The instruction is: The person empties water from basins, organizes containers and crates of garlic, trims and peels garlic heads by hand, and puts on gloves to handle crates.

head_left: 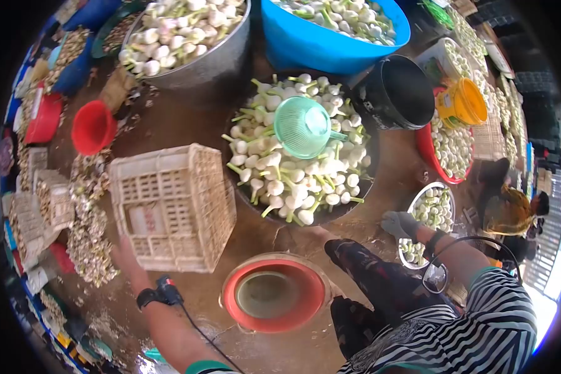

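Note:
My left hand [128,260] is at the lower left edge of a cream plastic crate [168,215] with slatted sides. Its fingers are partly hidden against the crate, which stands tilted. On my right hand [400,224] is a grey glove; it hovers over or touches the left rim of a white basin [453,209] of garlic bulbs, its finger pose unclear. Ahead of me a wide dark tub holds trimmed garlic bulbs [274,174]. A pale green plastic strainer [303,126] rests on top of them. Between my arms sits a red-orange basin [310,293].
Behind the tub stand a metal pot [212,68] and a blue tub [330,47], both full of garlic. A black bucket [400,93] and yellow bucket [469,103] are at right. Garlic scraps [90,243] and a red bucket [93,128] lie left. Another person [511,209] is far right.

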{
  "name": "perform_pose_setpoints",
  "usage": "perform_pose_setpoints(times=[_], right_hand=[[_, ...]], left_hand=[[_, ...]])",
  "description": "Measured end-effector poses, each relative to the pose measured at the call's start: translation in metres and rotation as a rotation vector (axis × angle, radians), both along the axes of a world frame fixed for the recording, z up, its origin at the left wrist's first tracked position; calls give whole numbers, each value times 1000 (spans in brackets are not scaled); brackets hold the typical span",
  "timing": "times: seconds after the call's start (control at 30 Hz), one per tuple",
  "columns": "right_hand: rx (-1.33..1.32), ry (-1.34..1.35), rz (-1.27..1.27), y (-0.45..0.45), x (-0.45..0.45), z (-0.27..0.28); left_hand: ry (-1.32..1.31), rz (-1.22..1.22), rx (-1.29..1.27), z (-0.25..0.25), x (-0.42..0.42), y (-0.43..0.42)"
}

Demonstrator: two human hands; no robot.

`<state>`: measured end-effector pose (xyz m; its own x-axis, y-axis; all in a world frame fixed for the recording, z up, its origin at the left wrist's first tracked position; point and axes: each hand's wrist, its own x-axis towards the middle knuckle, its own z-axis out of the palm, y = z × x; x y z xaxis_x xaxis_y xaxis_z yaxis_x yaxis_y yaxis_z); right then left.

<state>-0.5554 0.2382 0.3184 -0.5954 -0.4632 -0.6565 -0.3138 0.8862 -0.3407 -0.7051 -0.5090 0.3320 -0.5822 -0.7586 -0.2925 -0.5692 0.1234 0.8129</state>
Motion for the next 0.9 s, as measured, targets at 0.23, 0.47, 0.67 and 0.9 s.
perform_pose_setpoints(times=[0.23,0.47,0.67,0.9], right_hand=[[148,-165,-243,41,45,3],[-6,-402,-807,-10,28,0],[-420,-583,-1388,5,45,-10],[-563,-284,-1076,-18,62,63]], left_hand=[[-466,-207,-457,-9,-15,8],[-326,-140,148,28,36,70],[-97,-29,112,77,42,169],[6,-216,-346,180,153,181]])
